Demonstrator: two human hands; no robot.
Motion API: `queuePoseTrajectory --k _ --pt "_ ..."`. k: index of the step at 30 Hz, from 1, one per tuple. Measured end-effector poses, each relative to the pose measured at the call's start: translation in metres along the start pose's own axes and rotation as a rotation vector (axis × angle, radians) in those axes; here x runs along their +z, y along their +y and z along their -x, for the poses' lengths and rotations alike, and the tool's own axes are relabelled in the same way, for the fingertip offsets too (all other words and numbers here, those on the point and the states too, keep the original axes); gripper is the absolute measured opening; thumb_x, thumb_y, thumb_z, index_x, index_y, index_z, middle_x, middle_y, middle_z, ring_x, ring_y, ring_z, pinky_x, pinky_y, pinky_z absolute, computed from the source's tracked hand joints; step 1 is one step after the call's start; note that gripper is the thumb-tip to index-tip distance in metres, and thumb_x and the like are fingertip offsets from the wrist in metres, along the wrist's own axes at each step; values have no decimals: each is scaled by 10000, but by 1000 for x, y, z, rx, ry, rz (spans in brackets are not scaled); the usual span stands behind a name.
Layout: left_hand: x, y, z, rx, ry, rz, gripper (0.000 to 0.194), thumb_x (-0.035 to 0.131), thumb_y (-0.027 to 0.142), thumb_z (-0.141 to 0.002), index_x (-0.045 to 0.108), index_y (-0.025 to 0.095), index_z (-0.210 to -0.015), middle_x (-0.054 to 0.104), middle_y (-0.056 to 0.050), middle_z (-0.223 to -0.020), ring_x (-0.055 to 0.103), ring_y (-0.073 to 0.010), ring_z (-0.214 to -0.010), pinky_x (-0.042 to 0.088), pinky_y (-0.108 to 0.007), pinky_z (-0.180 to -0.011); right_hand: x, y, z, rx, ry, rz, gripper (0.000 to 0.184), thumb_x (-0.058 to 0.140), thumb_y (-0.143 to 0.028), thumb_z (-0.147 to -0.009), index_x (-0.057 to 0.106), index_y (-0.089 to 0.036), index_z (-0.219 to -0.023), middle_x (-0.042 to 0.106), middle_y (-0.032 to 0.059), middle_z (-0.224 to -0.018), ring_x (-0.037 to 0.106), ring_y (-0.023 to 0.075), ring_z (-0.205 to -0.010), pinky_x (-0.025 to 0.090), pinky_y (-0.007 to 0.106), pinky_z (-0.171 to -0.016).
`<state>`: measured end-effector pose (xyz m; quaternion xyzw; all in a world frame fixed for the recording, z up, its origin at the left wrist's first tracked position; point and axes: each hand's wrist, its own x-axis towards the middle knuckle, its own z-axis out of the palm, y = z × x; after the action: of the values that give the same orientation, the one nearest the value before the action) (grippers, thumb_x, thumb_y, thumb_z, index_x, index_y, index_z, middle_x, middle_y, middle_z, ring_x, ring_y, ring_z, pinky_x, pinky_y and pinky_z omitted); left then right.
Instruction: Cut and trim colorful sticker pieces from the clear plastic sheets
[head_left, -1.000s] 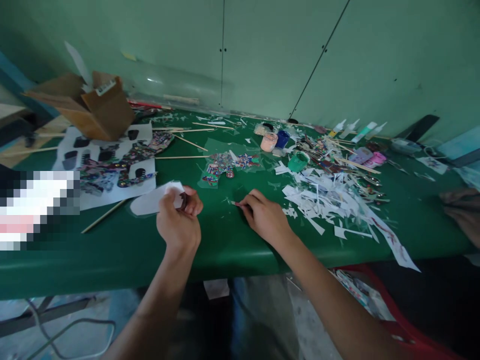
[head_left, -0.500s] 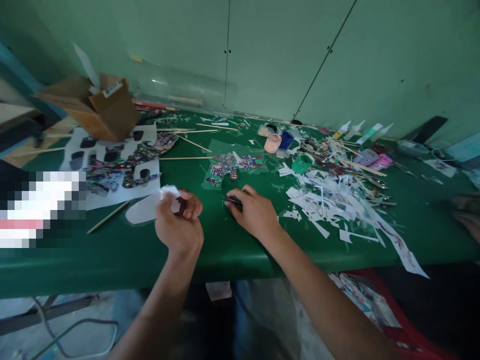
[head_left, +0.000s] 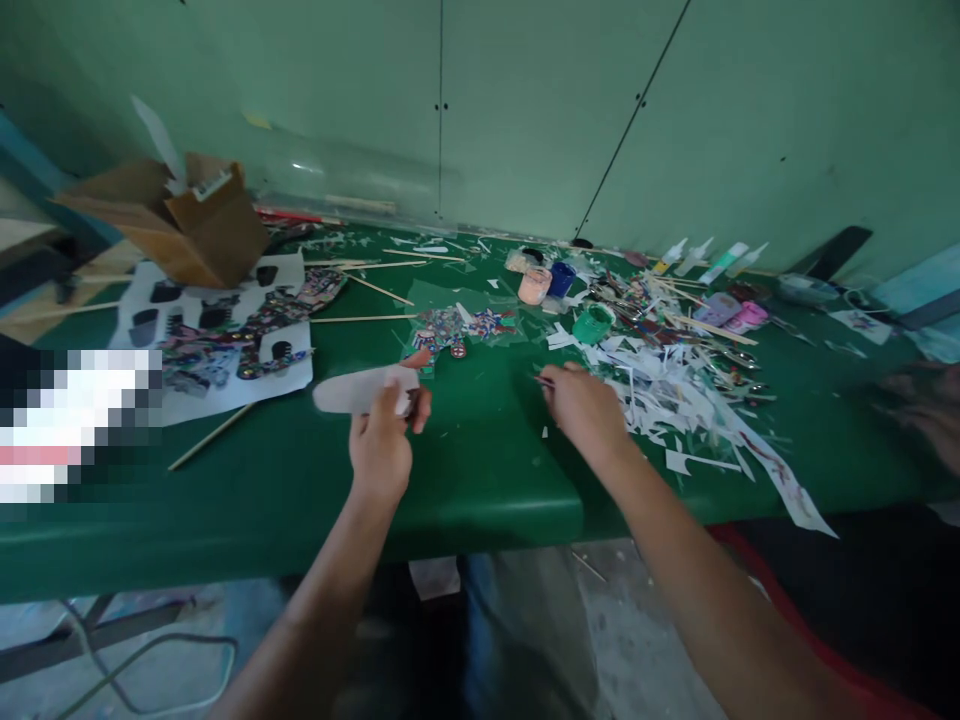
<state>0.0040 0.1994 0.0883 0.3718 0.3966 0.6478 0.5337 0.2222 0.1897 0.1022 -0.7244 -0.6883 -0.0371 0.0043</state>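
My left hand is closed on a long white paper cutout with a rounded end, which points left above the green table. Something small and dark brown shows at its fingers, too hidden to name. Its raised thumb or finger overlaps the near edge of a colorful patterned figure lying on clear plastic film. To the right, my right hand is pinched on a thin dark stick-like tool, of which only the tip shows. That hand is just left of a heap of white paper scraps.
A cardboard box stands at the back left by a sheet with dark printed shapes. Paint jars, glue bottles and thin wooden sticks lie about. Another person's hand is at the right edge.
My left hand has moved right and lifted, turning so the white cutout shows more fully. The right hand has shifted right, away from the left hand, still pinching the thin tool.
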Motion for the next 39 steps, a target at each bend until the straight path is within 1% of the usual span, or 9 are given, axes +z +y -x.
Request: queuePoseTrajectory --k 3,6,9,16,21,25,31,34,39 --pt "6 -2 5 -39 -188 -69 192 569 337 -806 600 157 -868 558 11 -530 463 -96 -466 319 -215 -439 -7 28 5 180 107 -20 224 471 -266 -912 612 -207 -1075 619 111 -996 608 189 -648 321 280 -517" --pt "9 -3 9 -69 -316 -95 237 608 391 -800 559 168 -866 569 13 -544 498 -107 -477 346 -220 -445 -12 27 10 105 220 -218 234 433 -344 -941 603 -213 -1033 634 92 -985 613 199 -710 346 279 -558" --pt "9 -5 9 -99 -402 -120 260 593 416 -816 536 163 -806 585 5 -574 459 -81 -451 337 -221 -452 -9 8 13 18 333 -413 272 353 -338 -970 587 -206 -1005 661 74 -918 618 211 -763 365 281 -606" --pt "5 -13 5 -157 -433 -130 295 612 408 -795 510 148 -701 496 36 -526 381 -40 -412 238 -199 -422 5 -39 18 -222 402 -916 264 406 -384 -943 591 -203 -996 671 39 -874 611 166 -756 411 247 -683" --pt "6 -13 5 -141 -494 -154 328 687 411 -734 509 143 -670 446 51 -471 343 -35 -404 223 -193 -417 6 -58 18 -269 385 -963 297 467 -430 -890 547 -200 -720 515 -31 -615 459 115 -565 321 229 -565" --pt "6 -7 10 -111 -519 -154 354 681 455 -727 514 147 -679 462 48 -476 349 -42 -410 229 -196 -424 0 -62 18 -215 391 -1008 326 472 -417 -861 419 -206 -619 384 -63 -556 360 97 -538 274 231 -542" --pt "17 9 47 -81 -555 -142 432 658 554 -711 597 128 -675 516 11 -503 436 -82 -461 309 -223 -459 -20 -62 55 -119 401 -1165 368 461 -443 -872 348 -215 -606 311 -76 -556 328 92 -545 279 226 -541" --pt "29 15 75 -3 -495 -117 431 643 560 -739 566 146 -649 493 24 -506 414 -78 -460 304 -224 -458 -33 -57 84 -48 436 -1251 370 464 -466 -876 374 -214 -621 314 -79 -545 328 88 -530 286 219 -520" --pt "47 17 123 28 -417 -62 379 632 500 -783 537 164 -637 442 42 -488 392 -80 -459 309 -226 -463 -46 -51 128 77 562 -1159 367 470 -428 -899 382 -206 -620 347 -75 -528 340 80 -507 275 212 -503"
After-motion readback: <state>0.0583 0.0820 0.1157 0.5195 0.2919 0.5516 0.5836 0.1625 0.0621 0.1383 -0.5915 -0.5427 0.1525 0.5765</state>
